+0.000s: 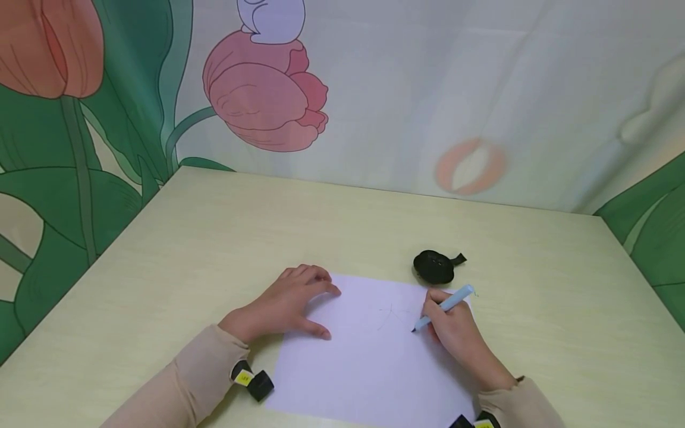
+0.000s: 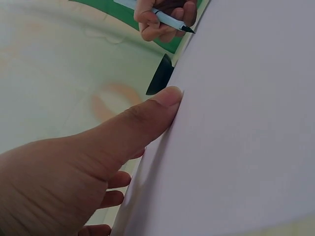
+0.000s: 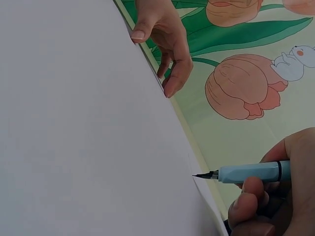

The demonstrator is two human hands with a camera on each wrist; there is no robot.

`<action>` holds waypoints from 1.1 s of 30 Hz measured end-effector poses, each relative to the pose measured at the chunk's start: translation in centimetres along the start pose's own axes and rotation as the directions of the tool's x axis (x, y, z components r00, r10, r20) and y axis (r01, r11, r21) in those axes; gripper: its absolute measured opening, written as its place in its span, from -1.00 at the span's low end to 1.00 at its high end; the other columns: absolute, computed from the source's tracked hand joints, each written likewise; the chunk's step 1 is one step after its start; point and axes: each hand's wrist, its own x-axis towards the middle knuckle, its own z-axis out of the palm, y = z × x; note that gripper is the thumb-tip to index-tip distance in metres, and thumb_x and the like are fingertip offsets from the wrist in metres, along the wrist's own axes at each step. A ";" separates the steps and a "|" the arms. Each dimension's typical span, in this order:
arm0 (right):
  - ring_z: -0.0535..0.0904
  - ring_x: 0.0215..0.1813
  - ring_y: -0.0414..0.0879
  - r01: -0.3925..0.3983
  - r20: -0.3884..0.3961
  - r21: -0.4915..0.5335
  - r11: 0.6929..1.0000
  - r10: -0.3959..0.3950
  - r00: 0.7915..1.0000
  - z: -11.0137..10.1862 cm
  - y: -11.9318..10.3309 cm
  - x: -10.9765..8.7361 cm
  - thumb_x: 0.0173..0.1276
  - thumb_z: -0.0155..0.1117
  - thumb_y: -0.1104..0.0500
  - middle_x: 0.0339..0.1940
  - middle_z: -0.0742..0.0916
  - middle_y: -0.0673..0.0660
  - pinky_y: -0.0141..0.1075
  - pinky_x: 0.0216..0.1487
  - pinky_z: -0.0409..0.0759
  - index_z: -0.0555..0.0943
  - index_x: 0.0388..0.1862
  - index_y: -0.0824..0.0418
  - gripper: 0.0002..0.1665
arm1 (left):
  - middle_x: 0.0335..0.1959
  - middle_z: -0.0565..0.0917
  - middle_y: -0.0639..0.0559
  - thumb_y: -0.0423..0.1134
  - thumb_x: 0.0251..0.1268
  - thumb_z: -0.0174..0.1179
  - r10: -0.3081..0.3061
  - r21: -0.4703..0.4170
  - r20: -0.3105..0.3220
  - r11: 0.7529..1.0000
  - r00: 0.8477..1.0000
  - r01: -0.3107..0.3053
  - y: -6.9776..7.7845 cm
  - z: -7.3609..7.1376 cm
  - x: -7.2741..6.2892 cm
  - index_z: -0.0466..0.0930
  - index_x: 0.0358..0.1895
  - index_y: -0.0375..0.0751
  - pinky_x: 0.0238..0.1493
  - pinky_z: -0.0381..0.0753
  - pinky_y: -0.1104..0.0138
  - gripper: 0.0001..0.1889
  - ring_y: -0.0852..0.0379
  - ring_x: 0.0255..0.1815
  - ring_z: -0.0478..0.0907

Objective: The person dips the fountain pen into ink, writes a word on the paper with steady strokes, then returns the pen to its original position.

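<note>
A white sheet of paper (image 1: 348, 368) lies on the table and carries a few faint thin strokes (image 1: 392, 312) in its upper part. My left hand (image 1: 289, 304) rests on its upper left corner, thumb and fingers spread; in the left wrist view the thumb (image 2: 142, 115) lies along the sheet. Over the right part of the paper, my right hand (image 1: 457, 333) pinches a light blue pen (image 1: 458, 296) with a pointed black tip. The tip is right at the paper's surface, to the right of the strokes, and the pen's barrel (image 3: 246, 173) leans back over the hand.
Just beyond the paper's upper right edge sits a small black dish (image 1: 433, 267) with a short stem-like handle. The pale table (image 1: 267, 220) backs onto a hanging cloth (image 1: 385, 107) printed with tulips and leaves. Each sleeve cuff has a black wrist camera (image 1: 260, 385).
</note>
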 end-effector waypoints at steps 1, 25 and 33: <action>0.28 -0.78 -0.19 -0.003 0.003 -0.002 1.000 0.003 1.000 0.0 0.0 0.0 0.26 -0.06 0.33 -0.88 0.40 0.02 -0.42 -0.71 0.18 0.40 -0.60 0.34 -0.76 | 0.18 0.46 0.04 0.27 -0.16 0.43 0.001 0.001 0.000 1.000 1.000 -0.001 0.0 0.0 0.0 0.52 0.15 0.12 0.34 0.24 0.04 -0.29 0.04 0.28 0.32; 0.23 -0.76 -0.22 -0.001 0.030 -0.036 0.999 0.002 1.000 -0.3 0.2 0.2 0.23 -0.07 0.34 -0.88 0.35 -0.05 -0.43 -0.70 0.17 0.39 -0.64 0.35 -0.75 | 0.18 0.46 0.05 0.28 -0.18 0.43 -0.004 -0.003 -0.002 1.000 1.000 0.004 -0.1 0.2 0.0 0.52 0.15 0.13 0.34 0.23 0.04 -0.28 0.04 0.28 0.32; 0.22 -0.76 -0.22 0.007 0.033 -0.035 0.999 -0.005 0.999 -0.3 0.2 0.3 0.24 -0.07 0.33 -0.88 0.35 -0.06 -0.42 -0.71 0.17 0.40 -0.64 0.35 -0.74 | 0.17 0.46 0.05 0.26 -0.18 0.44 0.006 0.008 -0.011 1.000 1.000 -0.006 0.1 0.0 0.0 0.53 0.14 0.12 0.33 0.25 0.03 -0.29 0.03 0.27 0.33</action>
